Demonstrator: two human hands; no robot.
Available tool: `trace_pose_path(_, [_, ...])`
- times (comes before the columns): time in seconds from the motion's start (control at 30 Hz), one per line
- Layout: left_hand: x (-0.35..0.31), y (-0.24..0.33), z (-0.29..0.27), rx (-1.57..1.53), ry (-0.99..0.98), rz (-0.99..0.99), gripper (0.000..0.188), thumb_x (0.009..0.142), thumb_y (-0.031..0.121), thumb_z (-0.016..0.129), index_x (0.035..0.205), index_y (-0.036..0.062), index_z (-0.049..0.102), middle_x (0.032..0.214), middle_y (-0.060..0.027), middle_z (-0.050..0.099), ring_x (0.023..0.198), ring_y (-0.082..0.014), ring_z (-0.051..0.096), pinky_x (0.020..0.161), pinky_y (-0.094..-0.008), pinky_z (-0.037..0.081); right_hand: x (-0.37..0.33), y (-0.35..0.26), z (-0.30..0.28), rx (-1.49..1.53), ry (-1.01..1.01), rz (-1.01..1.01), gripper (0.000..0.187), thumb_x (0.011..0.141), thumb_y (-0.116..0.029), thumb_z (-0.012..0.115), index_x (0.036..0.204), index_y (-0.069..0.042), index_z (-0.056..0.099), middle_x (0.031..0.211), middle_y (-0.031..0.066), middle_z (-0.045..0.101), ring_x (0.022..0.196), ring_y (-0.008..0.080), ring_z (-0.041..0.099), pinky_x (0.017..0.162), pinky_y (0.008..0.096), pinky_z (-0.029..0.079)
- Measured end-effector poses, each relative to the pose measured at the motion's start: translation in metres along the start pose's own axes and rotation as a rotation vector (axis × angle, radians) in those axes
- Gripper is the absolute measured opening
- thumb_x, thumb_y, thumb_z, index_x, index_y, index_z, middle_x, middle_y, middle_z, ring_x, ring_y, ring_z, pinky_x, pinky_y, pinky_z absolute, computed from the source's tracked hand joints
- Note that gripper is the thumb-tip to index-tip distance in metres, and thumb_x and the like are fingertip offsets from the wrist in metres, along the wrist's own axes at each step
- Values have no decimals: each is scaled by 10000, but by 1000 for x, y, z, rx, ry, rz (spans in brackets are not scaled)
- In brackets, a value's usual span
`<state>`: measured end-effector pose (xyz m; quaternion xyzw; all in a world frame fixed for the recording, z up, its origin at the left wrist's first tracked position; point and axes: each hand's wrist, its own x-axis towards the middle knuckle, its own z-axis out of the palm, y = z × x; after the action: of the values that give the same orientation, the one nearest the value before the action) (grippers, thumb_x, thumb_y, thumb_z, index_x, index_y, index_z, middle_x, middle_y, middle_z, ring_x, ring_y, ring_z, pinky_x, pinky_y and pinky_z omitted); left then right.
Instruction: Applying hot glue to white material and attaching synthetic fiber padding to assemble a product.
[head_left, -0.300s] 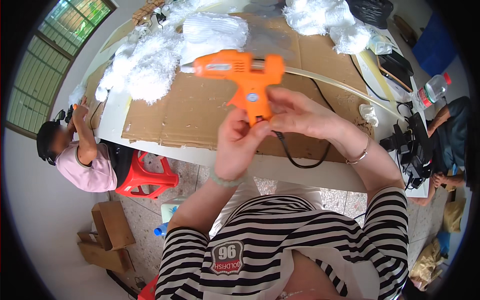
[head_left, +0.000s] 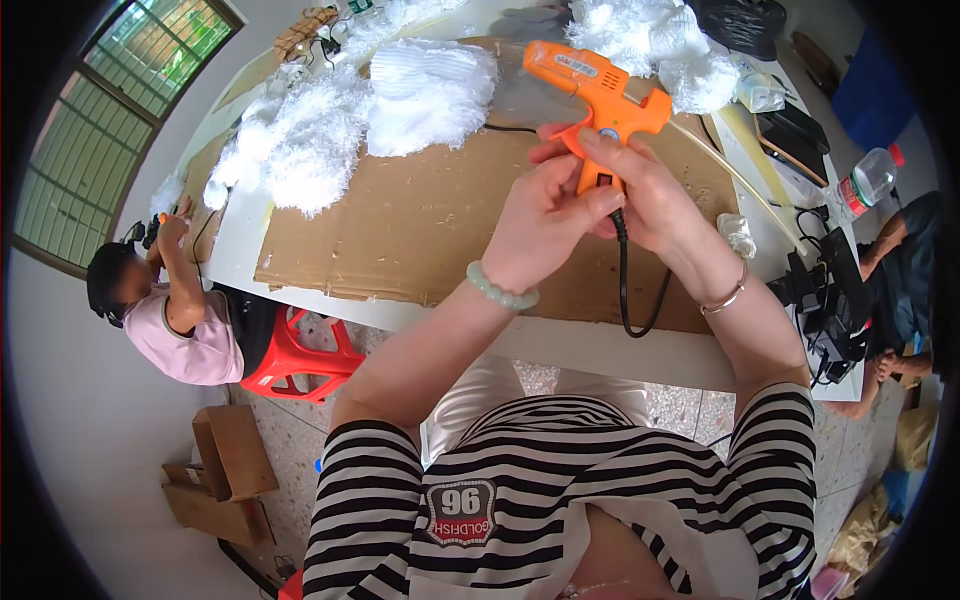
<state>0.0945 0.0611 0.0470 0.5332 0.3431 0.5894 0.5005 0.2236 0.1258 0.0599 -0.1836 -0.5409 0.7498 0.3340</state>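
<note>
An orange hot glue gun (head_left: 625, 112) is held up over the table, its nozzle pointing to the far left. My right hand (head_left: 650, 195) grips its handle, with the thumb along the side and fingers around the trigger area. My left hand (head_left: 545, 220) is closed at the handle's lower end, the thumb beside the dark switch (head_left: 604, 180). Out of the gun's back runs a long pale glue stick (head_left: 735, 172), and a black power cord (head_left: 624, 275) loops down from the handle. The fingers behind the handle are partly hidden.
Brown cardboard (head_left: 400, 230) covers much of the white table, with fluffy white pieces (head_left: 430, 95) at its far side. At the right lie a plastic bottle (head_left: 865, 183) and black equipment (head_left: 825, 300). A person (head_left: 185, 320) sits at the left by a red stool (head_left: 305, 355); another sits at right.
The glue gun has moved right and away from me, its nozzle tilting farther up. Both hands moved with it, and my right hand has shifted higher around the handle.
</note>
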Motion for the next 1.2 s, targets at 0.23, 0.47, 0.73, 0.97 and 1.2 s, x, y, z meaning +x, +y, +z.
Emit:
trace_pose_path(0.23, [45, 17, -68, 767, 62, -54, 223, 910, 187, 604, 923, -28, 659, 761, -56, 668, 689, -98, 626, 638, -248, 512, 15, -2, -51, 210, 230, -68, 336, 932, -208, 545, 1187, 10, 526, 1044, 147, 634, 931, 226, 637, 857, 393, 543])
trace_pose_path(0.47, [92, 43, -164, 1510, 297, 435, 201, 749, 89, 719, 944, 62, 679, 936, -96, 672, 856, -238, 622, 764, -327, 499, 28, 13, -73, 231, 324, -11, 294, 924, -200, 559, 1144, -6, 550, 963, 109, 644, 874, 193, 636, 804, 365, 555])
trace_pose_path(0.73, [127, 40, -192, 1696, 167, 605, 212, 721, 51, 707, 929, 93, 701, 981, -114, 670, 881, -311, 626, 820, -351, 503, 32, 16, -71, 166, 316, 52, 267, 917, -201, 572, 1111, -17, 577, 909, 91, 649, 821, 188, 638, 759, 341, 553])
trace_pose_path(0.97, [111, 96, -188, 479, 515, 172, 93, 896, 94, 596, 949, 23, 623, 808, -20, 634, 745, -122, 613, 657, -249, 499, 29, 20, -75, 162, 301, 69, 272, 920, -204, 568, 1119, -20, 579, 902, 92, 652, 816, 192, 640, 759, 337, 552])
trace_pose_path(1.2, [33, 76, -187, 45, 602, 99, 84, 883, 5, 523, 946, -2, 577, 898, -95, 635, 798, -204, 633, 724, -326, 539, 25, 17, -66, 160, 360, 98, 308, 916, -232, 569, 1155, -37, 564, 987, 80, 647, 767, 152, 624, 740, 308, 562])
